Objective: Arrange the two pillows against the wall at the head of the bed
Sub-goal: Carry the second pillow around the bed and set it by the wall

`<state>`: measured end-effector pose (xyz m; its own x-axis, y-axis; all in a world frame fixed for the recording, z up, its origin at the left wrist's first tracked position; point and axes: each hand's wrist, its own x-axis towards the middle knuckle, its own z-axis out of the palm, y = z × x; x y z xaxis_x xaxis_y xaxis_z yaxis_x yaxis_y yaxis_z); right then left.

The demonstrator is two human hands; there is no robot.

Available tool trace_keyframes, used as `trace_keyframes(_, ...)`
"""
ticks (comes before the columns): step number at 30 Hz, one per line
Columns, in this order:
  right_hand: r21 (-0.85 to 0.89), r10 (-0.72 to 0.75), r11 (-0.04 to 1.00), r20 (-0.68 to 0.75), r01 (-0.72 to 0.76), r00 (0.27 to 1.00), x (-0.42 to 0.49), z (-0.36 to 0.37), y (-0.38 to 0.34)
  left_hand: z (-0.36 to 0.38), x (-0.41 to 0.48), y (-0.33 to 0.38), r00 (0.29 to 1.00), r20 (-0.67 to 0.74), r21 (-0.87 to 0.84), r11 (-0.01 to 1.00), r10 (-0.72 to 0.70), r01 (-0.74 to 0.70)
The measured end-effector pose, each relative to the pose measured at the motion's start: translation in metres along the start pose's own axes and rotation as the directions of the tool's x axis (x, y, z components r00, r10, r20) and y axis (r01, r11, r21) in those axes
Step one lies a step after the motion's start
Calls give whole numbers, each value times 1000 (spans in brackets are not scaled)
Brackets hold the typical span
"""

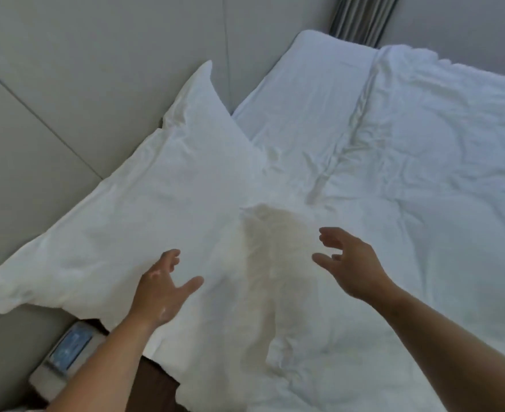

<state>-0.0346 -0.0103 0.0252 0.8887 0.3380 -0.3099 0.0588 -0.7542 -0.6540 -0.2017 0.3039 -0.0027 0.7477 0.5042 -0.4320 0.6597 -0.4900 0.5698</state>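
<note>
A large white pillow leans against the grey wall at the head of the bed, one corner pointing up at the top and another sticking out past the bed at the left. Whether a second pillow lies under or beside it I cannot tell. My left hand hovers over the pillow's near edge, fingers spread, holding nothing. My right hand is over the sheet to the right of the pillow, fingers apart and empty.
The white bed sheet and a rumpled white duvet cover the bed to the right. A phone-like device lies on a bedside surface at the lower left. Grey curtains hang at the top.
</note>
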Motion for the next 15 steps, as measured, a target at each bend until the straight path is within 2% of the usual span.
trace_keyframes(4, 153, 260, 958, -92, -244, 961, -91, -3, 69, 66, -21, 29, 978, 200, -28, 998, 59, -54)
trace_keyframes(9, 311, 509, 836, -131, -452, 851, -167, 13, 120, 120, -24, 65, 897, 410, 7, 983, 167, -186)
trace_keyframes(15, 567, 717, 627, -153, -534, 680, -181, 16, 146, 161, 28, 137, 824, 458, 110, 899, 333, -425)
